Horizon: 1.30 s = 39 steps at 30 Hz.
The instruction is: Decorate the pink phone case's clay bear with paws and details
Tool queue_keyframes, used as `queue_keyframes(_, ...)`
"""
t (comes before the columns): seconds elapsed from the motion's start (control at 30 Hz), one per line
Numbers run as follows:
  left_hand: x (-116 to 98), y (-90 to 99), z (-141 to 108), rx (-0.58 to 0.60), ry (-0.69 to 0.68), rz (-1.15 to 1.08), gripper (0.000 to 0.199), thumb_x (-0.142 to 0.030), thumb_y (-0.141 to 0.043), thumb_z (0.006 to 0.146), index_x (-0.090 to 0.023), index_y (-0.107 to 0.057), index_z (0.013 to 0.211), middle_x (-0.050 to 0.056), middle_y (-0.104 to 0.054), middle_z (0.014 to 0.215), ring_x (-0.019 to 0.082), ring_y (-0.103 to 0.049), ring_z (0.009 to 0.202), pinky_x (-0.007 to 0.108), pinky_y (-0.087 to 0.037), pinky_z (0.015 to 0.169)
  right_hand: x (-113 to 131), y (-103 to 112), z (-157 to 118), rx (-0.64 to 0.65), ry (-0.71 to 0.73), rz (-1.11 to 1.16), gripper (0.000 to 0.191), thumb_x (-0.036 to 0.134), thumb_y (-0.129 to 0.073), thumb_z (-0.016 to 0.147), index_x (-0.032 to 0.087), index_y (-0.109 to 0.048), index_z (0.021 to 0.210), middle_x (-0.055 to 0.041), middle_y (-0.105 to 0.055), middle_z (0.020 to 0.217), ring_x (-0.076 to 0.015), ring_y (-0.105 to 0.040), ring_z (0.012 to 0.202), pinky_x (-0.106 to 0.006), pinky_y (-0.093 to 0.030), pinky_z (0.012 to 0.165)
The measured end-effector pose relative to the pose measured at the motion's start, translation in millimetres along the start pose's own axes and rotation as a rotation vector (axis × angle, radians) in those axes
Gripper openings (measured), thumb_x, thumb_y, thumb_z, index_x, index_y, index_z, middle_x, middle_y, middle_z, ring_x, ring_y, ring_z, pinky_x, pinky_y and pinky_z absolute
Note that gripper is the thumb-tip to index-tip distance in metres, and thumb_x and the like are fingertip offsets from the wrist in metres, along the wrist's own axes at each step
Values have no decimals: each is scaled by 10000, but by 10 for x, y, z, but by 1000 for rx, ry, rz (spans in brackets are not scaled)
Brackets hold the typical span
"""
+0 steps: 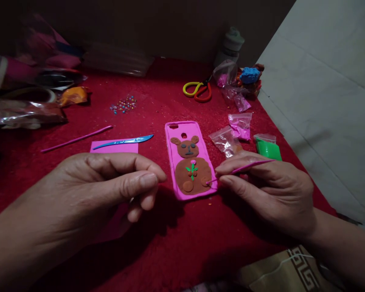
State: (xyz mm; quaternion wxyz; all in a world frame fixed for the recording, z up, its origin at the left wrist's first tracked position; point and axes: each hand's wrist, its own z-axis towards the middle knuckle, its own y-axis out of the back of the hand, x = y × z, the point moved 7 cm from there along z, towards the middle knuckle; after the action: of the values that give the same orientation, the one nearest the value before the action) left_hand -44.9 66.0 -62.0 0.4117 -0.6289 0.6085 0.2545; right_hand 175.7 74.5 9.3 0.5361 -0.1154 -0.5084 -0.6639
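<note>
A pink phone case [201,147] lies on the red cloth, bearing a brown clay bear [181,173] that holds a pink flower [193,162] with green leaves. My right hand [273,188] pinches a thin pink modelling tool [252,165]. Its tip touches the bear's right-hand foot, near the case's lower right edge. To the left of the case hovers my left hand [106,188], thumb and forefinger pressed together; whatever may be between them is hidden. Beneath and behind that hand is a pink sheet [118,147], with a blue modelling knife [124,140] across its top.
Another pink tool [76,138] lies at left. Small gems [123,104] are scattered behind it. Scissors [203,92], bags of pink clay [241,125], green clay [268,149] and a blue lump [250,75] sit at right. Orange clay [74,96] and tape rolls crowd the back left.
</note>
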Motion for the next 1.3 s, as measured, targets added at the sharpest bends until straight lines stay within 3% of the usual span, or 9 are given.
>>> queue_keyframes(0.4,15,24,-7,-42,-4,54,165,-328,-820,613,-237,-763,738,17,-646,515,126,-559,385,164,-397,311,11,-30,19,35,-2,-26,127,72,-659,834,181,-670,899,-11,-709,848,-120,-674,769,-225,-557,705)
queue_keyframes(0.63,-38,-19,-31,-52,-4,62,210,-347,-848,551,-221,-759,695,21,-620,494,135,-548,368,186,-396,309,-9,-34,13,40,-4,-8,129,65,-663,832,168,-668,910,-15,-707,861,-112,-672,792,-216,-557,726)
queue_keyframes(0.9,-57,-53,-2,-5,-28,9,201,-289,-856,578,-203,-762,732,28,-641,527,122,-556,379,172,-417,329,87,157,-49,-161,20,-73,191,56,-656,823,217,-669,926,5,-717,875,-117,-673,795,-218,-552,716)
queue_keyframes(0.97,-76,-68,-16,17,-50,10,187,-285,-856,588,-195,-757,719,26,-649,533,107,-558,391,151,-421,344,133,159,-26,-93,54,-46,187,45,-644,822,201,-659,924,-8,-709,851,-123,-674,782,-229,-556,714)
queue_keyframes(1.13,-91,-32,-24,8,-53,29,207,-281,-864,600,-180,-748,738,8,-656,552,86,-586,436,118,-450,392,270,30,-17,276,224,-68,157,46,-603,844,124,-636,976,-53,-705,840,-122,-669,770,-230,-539,688)
queue_keyframes(1.23,-99,-39,-2,44,-67,18,174,-254,-836,656,-180,-745,785,6,-680,598,87,-610,472,122,-476,421,348,-63,-107,326,305,-99,114,143,-524,915,154,-632,950,-29,-697,818,-107,-636,697,-237,-483,628)
queue_keyframes(1.27,-104,-52,3,61,-74,13,164,-245,-829,668,-180,-743,792,2,-681,603,83,-611,477,122,-481,429,372,-109,-148,326,316,-105,152,194,-514,929,177,-630,833,3,-661,699,-89,-579,578,-225,-419,523)
queue_keyframes(1.3,-108,-65,6,74,-79,5,157,-239,-825,675,-179,-741,794,-3,-680,601,80,-610,481,120,-483,434,336,-132,-166,278,236,-150,270,206,-499,945,171,-577,689,17,-560,553,-78,-482,467,-236,-348,459)
